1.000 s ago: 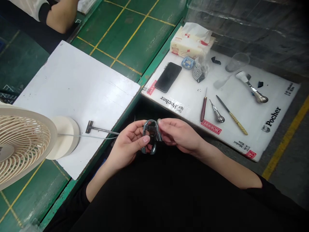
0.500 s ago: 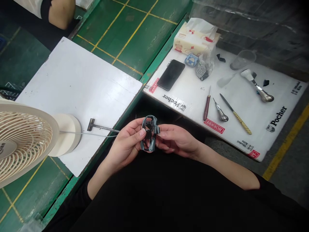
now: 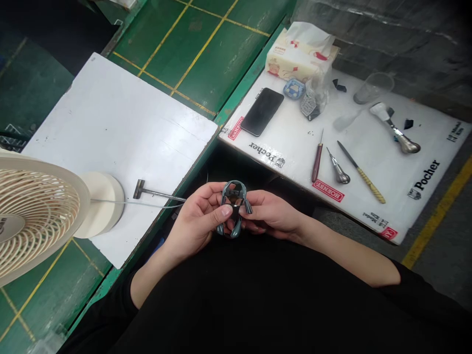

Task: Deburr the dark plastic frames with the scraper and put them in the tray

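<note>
Close to my body I hold a small grey-blue oval shell (image 3: 234, 214) with black parts inside; it looks like a toy or model car body. My left hand (image 3: 201, 214) grips its left side, with the thumb pressed on a black inner part. Closed on the right side, my right hand (image 3: 271, 211) has its thumb and finger by a dark ribbed piece (image 3: 248, 206) at the edge. Fingers cover much of the shell's underside and lower part. A small hammer (image 3: 140, 189) lies on the white board left of my left hand.
A fan (image 3: 40, 201) stands at the left beside a white board (image 3: 129, 123). The right-hand mat (image 3: 287, 137) bears a phone (image 3: 262, 112), tissue box (image 3: 300, 54), red-handled awl (image 3: 317, 162), metal-handled tool (image 3: 338, 169), file (image 3: 363, 172), another metal-handled tool (image 3: 396, 129) and clear cup (image 3: 374, 88).
The shell has turned and tilted in my hands, shifting slightly right and showing more of its rounded top end. Another person's arm at the upper left has left the view.
</note>
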The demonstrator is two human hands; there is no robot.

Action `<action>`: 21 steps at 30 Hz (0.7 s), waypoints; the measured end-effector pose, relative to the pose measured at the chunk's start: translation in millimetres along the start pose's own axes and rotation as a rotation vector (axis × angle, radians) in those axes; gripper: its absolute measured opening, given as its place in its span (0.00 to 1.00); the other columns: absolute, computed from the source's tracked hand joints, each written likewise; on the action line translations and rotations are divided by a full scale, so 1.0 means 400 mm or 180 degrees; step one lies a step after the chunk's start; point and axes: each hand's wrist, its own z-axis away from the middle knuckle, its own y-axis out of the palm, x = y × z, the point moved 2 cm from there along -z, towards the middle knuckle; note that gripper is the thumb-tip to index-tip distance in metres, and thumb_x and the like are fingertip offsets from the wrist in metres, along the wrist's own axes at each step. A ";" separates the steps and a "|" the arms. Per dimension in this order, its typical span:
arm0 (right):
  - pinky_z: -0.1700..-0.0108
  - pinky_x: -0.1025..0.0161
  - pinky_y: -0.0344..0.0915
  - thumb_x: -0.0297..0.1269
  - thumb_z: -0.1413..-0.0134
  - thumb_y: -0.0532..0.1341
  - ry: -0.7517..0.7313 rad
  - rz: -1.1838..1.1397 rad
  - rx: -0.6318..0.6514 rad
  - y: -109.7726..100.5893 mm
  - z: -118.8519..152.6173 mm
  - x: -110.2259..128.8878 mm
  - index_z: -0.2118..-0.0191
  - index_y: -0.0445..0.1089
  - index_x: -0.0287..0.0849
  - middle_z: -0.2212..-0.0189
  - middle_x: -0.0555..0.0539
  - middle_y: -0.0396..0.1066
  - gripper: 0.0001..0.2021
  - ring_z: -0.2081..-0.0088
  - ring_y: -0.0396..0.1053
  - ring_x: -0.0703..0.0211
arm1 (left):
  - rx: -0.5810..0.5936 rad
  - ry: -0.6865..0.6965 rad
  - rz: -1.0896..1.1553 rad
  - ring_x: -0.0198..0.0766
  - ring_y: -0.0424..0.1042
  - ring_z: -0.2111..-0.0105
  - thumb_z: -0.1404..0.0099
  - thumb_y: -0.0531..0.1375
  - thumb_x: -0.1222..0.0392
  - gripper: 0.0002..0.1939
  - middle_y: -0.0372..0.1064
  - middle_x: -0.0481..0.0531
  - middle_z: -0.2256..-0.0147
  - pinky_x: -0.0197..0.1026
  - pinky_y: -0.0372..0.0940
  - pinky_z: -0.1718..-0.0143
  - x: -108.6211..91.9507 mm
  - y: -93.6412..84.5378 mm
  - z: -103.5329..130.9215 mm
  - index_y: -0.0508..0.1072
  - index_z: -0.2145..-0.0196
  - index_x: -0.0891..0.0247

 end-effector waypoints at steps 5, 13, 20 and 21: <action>0.81 0.71 0.57 0.50 0.43 0.85 -0.0097 0.0122 0.0007 0.003 0.009 0.002 0.62 0.81 0.37 0.69 0.46 0.79 0.22 0.79 0.63 0.69 | 0.0078 -0.0047 -0.0022 0.32 0.81 0.72 0.30 0.82 0.60 0.24 0.84 0.50 0.61 0.33 0.79 0.70 0.001 0.003 -0.001 0.82 0.41 0.63; 0.81 0.73 0.55 0.51 0.45 0.87 0.0009 0.0222 -0.0456 0.008 0.026 -0.001 0.63 0.81 0.38 0.71 0.48 0.76 0.23 0.78 0.62 0.69 | -0.0036 -0.0114 -0.0157 0.35 0.84 0.68 0.30 0.82 0.59 0.25 0.85 0.52 0.59 0.35 0.82 0.66 0.013 -0.005 0.000 0.83 0.40 0.63; 0.77 0.70 0.61 0.52 0.34 0.81 -0.0141 -0.0174 -0.0247 0.002 0.021 -0.013 0.55 0.84 0.40 0.62 0.44 0.80 0.19 0.72 0.70 0.63 | -0.0201 -0.0123 0.0160 0.38 0.82 0.71 0.29 0.81 0.54 0.26 0.84 0.53 0.60 0.39 0.82 0.73 0.004 -0.016 -0.004 0.83 0.38 0.62; 0.76 0.69 0.62 0.51 0.34 0.80 -0.0228 -0.0229 -0.0265 0.000 0.023 -0.009 0.53 0.84 0.41 0.61 0.44 0.80 0.18 0.70 0.71 0.62 | -0.0205 -0.0068 0.0135 0.37 0.81 0.72 0.29 0.81 0.55 0.25 0.83 0.52 0.61 0.38 0.81 0.74 -0.002 -0.017 -0.002 0.84 0.39 0.62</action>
